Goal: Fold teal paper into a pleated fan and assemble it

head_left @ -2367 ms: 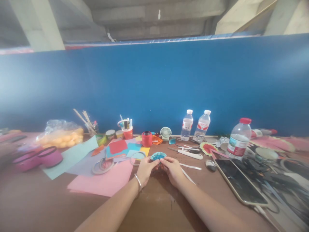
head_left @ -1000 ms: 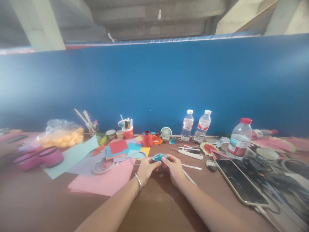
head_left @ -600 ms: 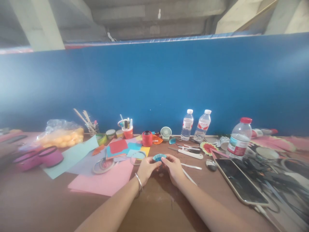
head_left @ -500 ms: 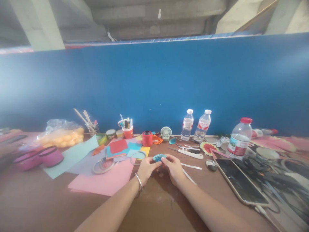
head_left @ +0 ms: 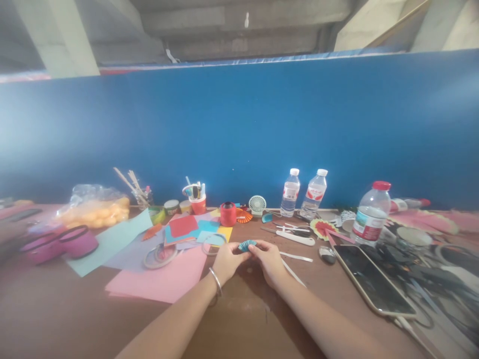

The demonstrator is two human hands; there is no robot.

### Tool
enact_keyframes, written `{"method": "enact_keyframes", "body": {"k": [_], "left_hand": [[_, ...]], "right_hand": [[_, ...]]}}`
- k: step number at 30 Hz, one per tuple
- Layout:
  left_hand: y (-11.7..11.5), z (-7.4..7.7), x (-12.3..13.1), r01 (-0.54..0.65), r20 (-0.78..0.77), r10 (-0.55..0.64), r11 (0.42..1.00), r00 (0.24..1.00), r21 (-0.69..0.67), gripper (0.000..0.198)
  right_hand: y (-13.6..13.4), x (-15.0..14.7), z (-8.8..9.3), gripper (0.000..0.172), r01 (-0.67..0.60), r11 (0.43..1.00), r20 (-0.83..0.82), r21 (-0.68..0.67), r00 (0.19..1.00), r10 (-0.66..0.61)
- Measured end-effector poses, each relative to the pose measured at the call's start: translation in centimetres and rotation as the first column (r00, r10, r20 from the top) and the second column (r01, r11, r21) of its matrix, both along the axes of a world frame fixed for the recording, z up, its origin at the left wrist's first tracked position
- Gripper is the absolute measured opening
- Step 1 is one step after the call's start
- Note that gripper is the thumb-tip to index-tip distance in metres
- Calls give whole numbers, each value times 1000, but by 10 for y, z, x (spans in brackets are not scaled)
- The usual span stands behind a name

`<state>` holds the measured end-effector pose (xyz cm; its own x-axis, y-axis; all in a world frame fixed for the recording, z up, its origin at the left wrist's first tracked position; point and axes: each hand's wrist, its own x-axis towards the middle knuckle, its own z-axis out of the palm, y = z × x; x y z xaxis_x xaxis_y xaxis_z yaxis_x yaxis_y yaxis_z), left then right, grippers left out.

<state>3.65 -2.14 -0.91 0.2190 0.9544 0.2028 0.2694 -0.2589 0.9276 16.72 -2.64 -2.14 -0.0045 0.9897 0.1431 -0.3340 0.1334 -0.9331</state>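
A small blue pleated paper fan [head_left: 247, 245] is pinched between both hands above the brown table [head_left: 243, 314]. My left hand [head_left: 229, 262], with a silver bangle at the wrist, grips its left end between thumb and fingers. The right end is held by my right hand [head_left: 268, 260] in the same way; both thumbs lie close together below the pleats. Behind the fan stand a red tape roll [head_left: 228, 214] and an orange pleated paper piece [head_left: 244, 215]. White paper strips [head_left: 297, 257] lie just right of my right hand.
Left are coloured paper sheets [head_left: 160, 279], tape rings [head_left: 160, 256] and a purple band [head_left: 78, 242]. Right are a white-handled knife [head_left: 295, 237], a phone [head_left: 374, 279] on a cable and a red-capped bottle [head_left: 371, 214]. A small fan [head_left: 257, 205] and two water bottles [head_left: 290, 193] stand behind.
The blue fan has tilted and its arc looks flatter, with its pleats showing at another angle. Both hands stay in nearly the same place, still gripping it.
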Motion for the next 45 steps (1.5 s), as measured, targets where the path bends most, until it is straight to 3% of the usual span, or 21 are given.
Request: {"method": "enact_keyframes", "body": {"k": [5,11,13,17,22,26,29,32,39,42,45], "left_hand": [[-4,8,0,-54,-159,86,979,983,195,22],[-3,8,-3,-87,-291,183,945,939,316,10],[-3,7,-4,-86,-332,216,927,918,365,4],[-4,6,-3,-65,-374,247,897,894,438,15],[-6,6,-2,-56,-371,249,886,894,459,8],[-4,4,0,-63,-279,191,910,941,410,6],[-2,3,3,-37,-71,59,961,996,273,16],[0,3,5,20,168,-42,991,985,131,18],[0,7,3,50,384,-36,998,922,-25,14],[-1,8,3,70,415,-32,995,909,-76,18],[-2,9,4,77,407,-25,991,913,-111,23]], "right_hand": [[0,1,1,33,95,995,114,38,989,-99],[-8,-3,8,39,218,960,272,174,926,-260],[-14,-4,12,38,219,943,354,250,886,-300],[-21,-5,16,31,190,913,476,361,804,-356],[-22,-4,16,26,195,881,496,431,765,-412],[-22,-3,16,23,194,880,498,433,763,-413],[-22,-2,18,22,218,882,442,419,799,-407],[-22,-1,19,20,243,900,376,362,845,-379],[-14,-1,15,37,172,954,211,246,951,-226],[-7,-1,10,29,125,972,132,200,979,-153],[-3,0,8,22,143,974,117,174,980,-164]]}}
